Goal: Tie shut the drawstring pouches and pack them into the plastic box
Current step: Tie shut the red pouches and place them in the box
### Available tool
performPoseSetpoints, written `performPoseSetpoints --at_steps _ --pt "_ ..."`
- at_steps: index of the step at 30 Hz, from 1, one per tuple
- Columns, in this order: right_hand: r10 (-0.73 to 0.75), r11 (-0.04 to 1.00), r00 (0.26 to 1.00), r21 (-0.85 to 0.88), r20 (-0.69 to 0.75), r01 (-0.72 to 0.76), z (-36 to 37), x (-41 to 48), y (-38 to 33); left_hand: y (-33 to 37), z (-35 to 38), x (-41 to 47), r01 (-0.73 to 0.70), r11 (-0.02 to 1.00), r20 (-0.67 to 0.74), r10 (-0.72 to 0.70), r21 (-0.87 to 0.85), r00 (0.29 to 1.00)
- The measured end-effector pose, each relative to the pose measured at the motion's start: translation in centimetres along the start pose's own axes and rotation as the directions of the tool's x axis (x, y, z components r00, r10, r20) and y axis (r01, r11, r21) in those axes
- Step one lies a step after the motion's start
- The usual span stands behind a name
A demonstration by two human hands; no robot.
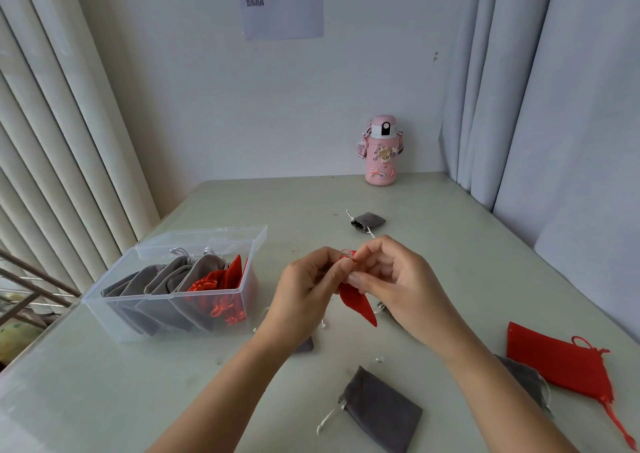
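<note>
Grey pouch (379, 409) nearest, left hand (308, 286) and right hand (391, 279) pinching red pouch (356, 302) drawstring

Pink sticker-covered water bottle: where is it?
Head view, right of centre: the pink sticker-covered water bottle stands upright at the far edge of the pale table, beyond a grey fabric drawstring pouch.

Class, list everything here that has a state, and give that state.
box: lid open, partly filled with pouches
held red pouch: lifted, cord pinched
left hand: pinching cord
right hand: pinching cord
far grey pouch: lying down
near grey pouch: lying flat
right red pouch: lying flat
bottle: upright
</note>
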State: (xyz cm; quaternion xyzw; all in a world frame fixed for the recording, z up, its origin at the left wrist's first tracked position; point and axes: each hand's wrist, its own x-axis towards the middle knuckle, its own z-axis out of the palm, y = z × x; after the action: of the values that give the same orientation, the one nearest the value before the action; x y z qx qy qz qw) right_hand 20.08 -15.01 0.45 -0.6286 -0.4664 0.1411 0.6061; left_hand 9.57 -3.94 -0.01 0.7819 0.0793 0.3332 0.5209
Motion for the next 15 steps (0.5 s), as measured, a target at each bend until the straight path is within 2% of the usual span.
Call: performPoseSetpoints --at_steps 3,8,15 --pt "0.012 0.999 0.998 0.045 0.054 -0.015 -0.08 0.03 0.02 -0.14 -0.21 0.07 -0.016 1.000 0.021 0.015 0.024 1.000" --pt "0.015 0.999 0.998 0.031 0.053 -0.017 -0.34 0.15 0.08 -0.32 -0.15 -0.07 -0.026 0.995 0.012 0.025 0.095 1.000" --pt "0.015 1.000 1.000 -0.004 0.000 -0.015 -0.24 0.03 0.20 -0.44 0.53 -0.15 -0.017 0.999 -0.120 0.023 0.048 0.993"
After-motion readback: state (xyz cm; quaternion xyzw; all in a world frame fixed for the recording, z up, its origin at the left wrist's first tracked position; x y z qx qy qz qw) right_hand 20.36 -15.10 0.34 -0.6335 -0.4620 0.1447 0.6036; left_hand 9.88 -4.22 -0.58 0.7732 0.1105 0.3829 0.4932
